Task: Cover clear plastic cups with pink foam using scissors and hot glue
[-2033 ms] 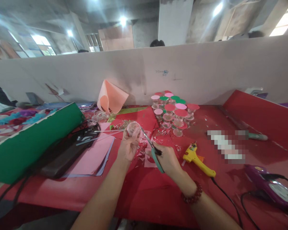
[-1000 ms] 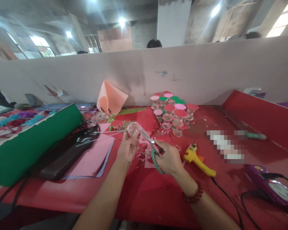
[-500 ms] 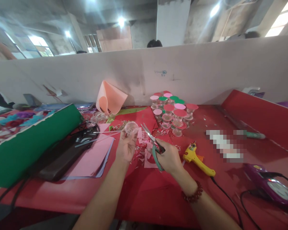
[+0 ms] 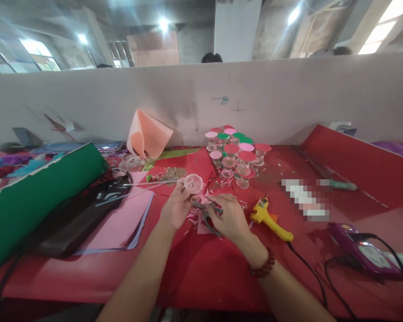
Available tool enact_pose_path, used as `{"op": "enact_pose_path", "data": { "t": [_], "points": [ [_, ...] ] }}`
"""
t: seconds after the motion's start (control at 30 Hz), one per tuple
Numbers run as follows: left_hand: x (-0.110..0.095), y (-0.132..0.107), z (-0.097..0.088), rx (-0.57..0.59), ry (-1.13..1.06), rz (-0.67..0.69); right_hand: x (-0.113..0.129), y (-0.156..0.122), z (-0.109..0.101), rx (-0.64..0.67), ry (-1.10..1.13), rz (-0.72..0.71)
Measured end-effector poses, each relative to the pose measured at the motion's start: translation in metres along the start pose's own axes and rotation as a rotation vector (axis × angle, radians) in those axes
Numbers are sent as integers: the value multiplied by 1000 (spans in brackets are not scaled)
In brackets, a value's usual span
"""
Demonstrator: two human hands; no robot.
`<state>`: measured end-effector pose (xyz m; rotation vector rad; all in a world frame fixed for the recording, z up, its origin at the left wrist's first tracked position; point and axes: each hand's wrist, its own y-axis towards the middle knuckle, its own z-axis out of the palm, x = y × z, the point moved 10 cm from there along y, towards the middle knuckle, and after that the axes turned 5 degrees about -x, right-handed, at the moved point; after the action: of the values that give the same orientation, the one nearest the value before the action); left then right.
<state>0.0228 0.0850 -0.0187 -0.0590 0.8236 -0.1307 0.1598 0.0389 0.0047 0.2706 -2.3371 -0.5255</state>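
My left hand [image 4: 174,209] pinches a small clear plastic cup with a pink disc on it [image 4: 194,183], raised a little above the red table [image 4: 201,268]. My right hand [image 4: 229,218] is closed round the green handles of a pair of scissors [image 4: 206,211], which now lie low, close to the tabletop, blades pointing left toward the left hand. Pink paper scraps [image 4: 201,223] lie under both hands.
A cluster of clear cups capped with pink, red and green discs [image 4: 237,154] stands behind the hands. A yellow glue gun [image 4: 270,220] lies to the right, a purple device with cables [image 4: 362,250] farther right. A green roll [image 4: 36,192], black case [image 4: 83,210] and pink sheets [image 4: 127,219] fill the left.
The scissors have come away from the cup and dropped down flat toward the table. The left hand has kept the cup and shifted slightly right.
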Motion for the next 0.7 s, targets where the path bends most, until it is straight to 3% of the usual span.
{"op": "enact_pose_path", "data": {
  "t": [0.13,0.23,0.37,0.57,0.7],
  "points": [
    [12,-3,9,79,134,-38,-14,3,-5,-76,332,167],
    [20,-7,16,124,206,-67,-17,3,-3,-92,414,193],
    [24,-9,22,139,256,-70,-22,3,-7,-114,364,226],
    [23,-11,25,141,272,-79,-12,4,-20,-152,191,155],
    [24,-12,24,136,276,-110,-15,5,-25,-164,210,187]
  ]
}}
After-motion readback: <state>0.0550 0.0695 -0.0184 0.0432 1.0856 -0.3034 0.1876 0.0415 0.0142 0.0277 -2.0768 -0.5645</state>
